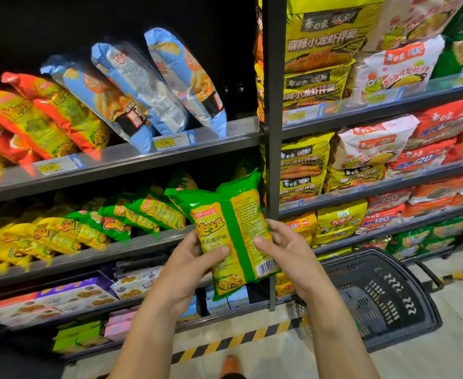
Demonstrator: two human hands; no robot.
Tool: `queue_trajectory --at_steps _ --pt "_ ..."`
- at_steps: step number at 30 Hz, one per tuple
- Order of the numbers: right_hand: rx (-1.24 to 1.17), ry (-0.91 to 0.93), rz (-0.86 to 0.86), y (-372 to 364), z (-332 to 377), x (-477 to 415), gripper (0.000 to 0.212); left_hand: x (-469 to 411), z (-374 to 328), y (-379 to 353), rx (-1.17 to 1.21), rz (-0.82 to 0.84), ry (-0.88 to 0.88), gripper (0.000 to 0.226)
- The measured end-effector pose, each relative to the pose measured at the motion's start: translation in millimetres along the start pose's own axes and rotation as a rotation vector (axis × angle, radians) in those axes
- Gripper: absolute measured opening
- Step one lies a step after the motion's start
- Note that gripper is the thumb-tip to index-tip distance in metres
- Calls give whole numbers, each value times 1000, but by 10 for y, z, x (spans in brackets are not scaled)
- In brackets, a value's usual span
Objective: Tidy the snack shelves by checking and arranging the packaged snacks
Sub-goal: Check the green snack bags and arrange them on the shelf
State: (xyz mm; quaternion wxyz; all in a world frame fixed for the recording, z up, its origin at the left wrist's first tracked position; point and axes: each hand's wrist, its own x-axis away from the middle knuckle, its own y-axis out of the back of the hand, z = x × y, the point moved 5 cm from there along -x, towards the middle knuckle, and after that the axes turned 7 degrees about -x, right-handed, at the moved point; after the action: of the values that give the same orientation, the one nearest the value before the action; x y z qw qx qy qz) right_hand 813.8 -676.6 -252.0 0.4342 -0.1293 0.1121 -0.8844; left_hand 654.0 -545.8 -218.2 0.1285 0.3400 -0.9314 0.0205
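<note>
Centre frame, before the lower snack shelf (148,242): one green snack packet (230,231), upright, clear of the shelf, print and barcode toward the camera.
Left grip (189,258): thumb across the lower front, fingers curled behind, holding the packet.
Right grip (282,247): fingers curled round the right edge, holding the packet.
Step, as judged: checking, with one packet out of its row for inspection.
Next move, as judged: return to the row of green packets (148,212), centre left. This calls for standing it face-out at the row's right end, beside the upright post (272,105), without toppling its leaning neighbours. Whether a gap waits there is hidden behind the packet.

Surroundings, by size:
- Dark metal shelving (238,129), two bays.
- Left bay, upper left: red packets (47,116) and blue packets (170,86), tops leaning left.
- Right bay: stacked noodle multipacks (320,36).
- Pale floor (457,337), lower right.
- Black shopping basket (383,296), lower right, on the floor.
- Yellow-and-black hazard tape (225,343), bottom centre, along the shelving foot.
- Yellow price label (164,142), under the blue packets.
</note>
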Motion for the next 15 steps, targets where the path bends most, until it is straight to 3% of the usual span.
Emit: queue_trajectory --at_steps 9,15 --pt "125 -37 -129 -48 -197 -552 53 -413 60 396 25 -376 -2 34" --pt "183 -58 -232 -61 -231 -1040 69 -996 148 524 39 -540 -8 69"
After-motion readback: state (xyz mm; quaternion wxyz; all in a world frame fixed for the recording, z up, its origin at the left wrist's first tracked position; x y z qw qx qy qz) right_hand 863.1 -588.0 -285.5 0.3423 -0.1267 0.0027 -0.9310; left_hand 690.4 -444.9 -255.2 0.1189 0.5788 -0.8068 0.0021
